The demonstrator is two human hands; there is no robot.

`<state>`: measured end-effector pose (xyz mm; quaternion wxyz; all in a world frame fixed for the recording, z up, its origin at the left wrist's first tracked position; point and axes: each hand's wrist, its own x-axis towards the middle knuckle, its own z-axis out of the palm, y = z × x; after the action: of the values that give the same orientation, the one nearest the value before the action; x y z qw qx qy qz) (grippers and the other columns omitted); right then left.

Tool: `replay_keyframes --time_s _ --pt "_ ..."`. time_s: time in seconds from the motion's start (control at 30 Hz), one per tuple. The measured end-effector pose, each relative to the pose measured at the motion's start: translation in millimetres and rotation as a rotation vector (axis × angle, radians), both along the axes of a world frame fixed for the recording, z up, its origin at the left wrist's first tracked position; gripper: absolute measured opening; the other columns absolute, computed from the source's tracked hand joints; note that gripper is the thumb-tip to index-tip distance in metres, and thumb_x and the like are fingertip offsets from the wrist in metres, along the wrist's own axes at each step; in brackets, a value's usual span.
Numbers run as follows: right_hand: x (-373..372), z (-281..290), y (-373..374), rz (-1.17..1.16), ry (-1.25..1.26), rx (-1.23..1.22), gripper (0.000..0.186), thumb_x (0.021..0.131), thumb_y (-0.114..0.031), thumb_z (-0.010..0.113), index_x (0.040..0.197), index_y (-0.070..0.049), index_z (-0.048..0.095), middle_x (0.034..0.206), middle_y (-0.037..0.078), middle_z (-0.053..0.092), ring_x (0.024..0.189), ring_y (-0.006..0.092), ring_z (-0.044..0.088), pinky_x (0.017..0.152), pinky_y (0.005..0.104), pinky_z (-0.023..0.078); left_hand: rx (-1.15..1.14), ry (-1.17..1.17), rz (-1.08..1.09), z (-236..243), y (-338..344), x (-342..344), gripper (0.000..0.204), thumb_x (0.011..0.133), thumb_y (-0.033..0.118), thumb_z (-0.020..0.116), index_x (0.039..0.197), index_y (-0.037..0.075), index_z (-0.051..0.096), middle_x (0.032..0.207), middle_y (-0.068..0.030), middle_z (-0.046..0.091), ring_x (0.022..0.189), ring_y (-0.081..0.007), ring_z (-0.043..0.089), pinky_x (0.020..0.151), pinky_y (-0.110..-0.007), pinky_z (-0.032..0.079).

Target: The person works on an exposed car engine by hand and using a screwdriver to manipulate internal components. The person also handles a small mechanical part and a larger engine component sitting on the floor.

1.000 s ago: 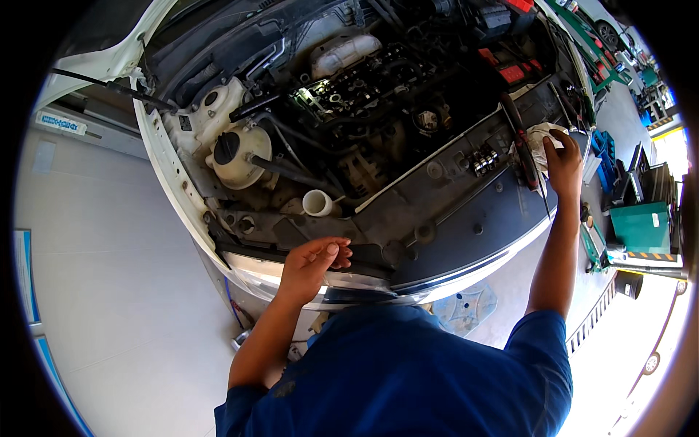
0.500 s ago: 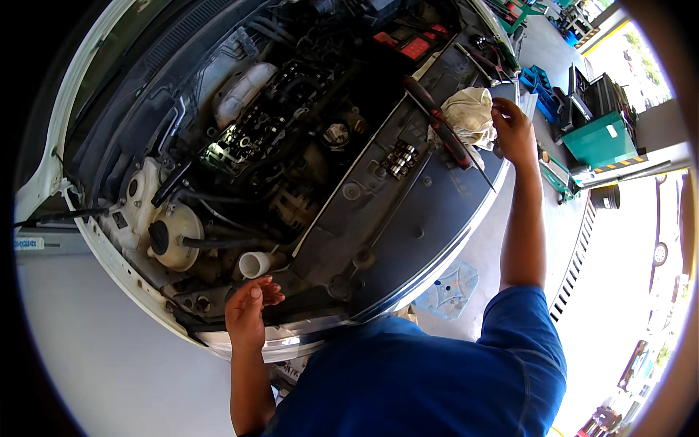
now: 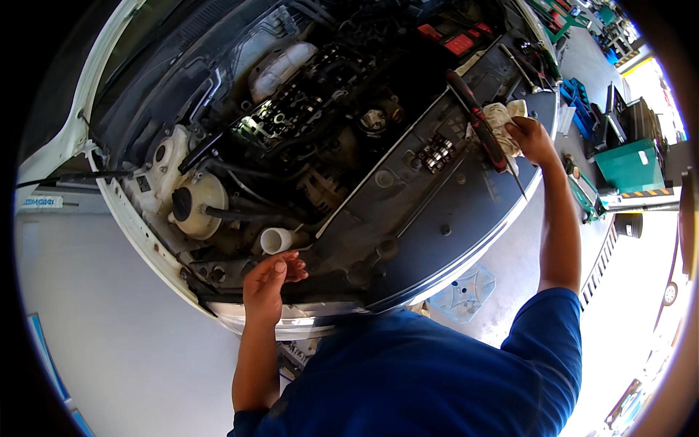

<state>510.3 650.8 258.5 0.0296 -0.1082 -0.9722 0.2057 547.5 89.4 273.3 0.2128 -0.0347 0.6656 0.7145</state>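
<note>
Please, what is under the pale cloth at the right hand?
The dark panel shows around the pale cloth and seems to continue beneath it. Anything directly underneath cannot be seen: the cloth and the right hand cover it.

Cloth (image 3: pixel 503 119) ptly hidden (behind R hand (image 3: pixel 535 141), red-blk tool (image 3: pixel 483 132)).

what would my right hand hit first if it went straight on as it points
The crumpled off-white rag, which your right hand seems to touch. Beyond it, roughly in line, lies the red-and-black screwdriver, though depth is unclear.
</note>
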Motion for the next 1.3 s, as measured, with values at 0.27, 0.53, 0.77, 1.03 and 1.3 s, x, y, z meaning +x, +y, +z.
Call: replay_keyframes --time_s 0.27,0.53,0.77,1.03,1.3 --pt "25.4 -21.7 0.5 -0.044 -0.011 -0.293 0.045 0.081 -0.020 0.051 0.119 0.002 0.058 0.103 0.018 0.066 0.096 0.0242 0.062 0.086 0.0325 0.045 0.008 0.016 -0.041 7.0 -33.0 8.1 0.034 0.096 0.027 0.056 0.112 -0.003 0.063 0.096 -0.0124 0.067 0.083 -0.0205 0.065 0.076 -0.031 0.049" --pt "4.1 -17.8 -18.5 -0.338 -0.136 -0.572 0.044 0.088 -0.036 0.051 0.119 -0.006 0.061 0.088 0.003 0.064 0.067 0.0113 0.056 0.058 0.0251 0.044 -0.208 0.118 -0.135 42.2 -111.7 -64.3 0.027 0.092 0.014 0.062 0.114 -0.001 0.062 0.096 -0.0054 0.064 0.081 -0.0096 0.059 0.074 -0.024 0.049" --pt "-32.3 -25.9 -16.7 -0.483 -0.271 -0.409 0.044 0.097 -0.039 0.044 0.121 -0.004 0.059 0.108 0.003 0.064 0.074 0.0108 0.060 0.055 0.0257 0.046 -0.651 0.237 -0.426 66.7 -143.1 -228.9 0.017 0.088 0.011 0.065 0.101 0.001 0.064 0.087 -0.0024 0.062 0.071 -0.0073 0.053 0.066 -0.023 0.046" --pt "-46.3 -98.8 36.1 -0.296 -0.349 0.009 0.046 0.097 -0.019 0.040 0.139 -0.001 0.040 0.144 0.014 0.039 0.133 0.0234 0.038 0.107 0.0343 0.032 -0.773 0.330 -0.514 -41.0 -166.4 -418.3 0.017 0.087 0.010 0.066 0.103 0.004 0.065 0.084 0.0028 0.056 0.071 -0.0060 0.046 0.064 -0.022 0.039" --pt "-38.0 -128.8 50.2 -0.504 -0.251 0.182 0.052 0.101 -0.036 0.029 0.144 -0.006 0.034 0.147 0.012 0.037 0.137 0.0255 0.032 0.113 0.0380 0.023 -0.850 0.406 -0.633 -150.7 -132.2 -472.9 0.023 0.085 0.004 0.062 0.107 0.003 0.063 0.093 -0.0006 0.057 0.076 -0.0076 0.047 0.070 -0.021 0.040"
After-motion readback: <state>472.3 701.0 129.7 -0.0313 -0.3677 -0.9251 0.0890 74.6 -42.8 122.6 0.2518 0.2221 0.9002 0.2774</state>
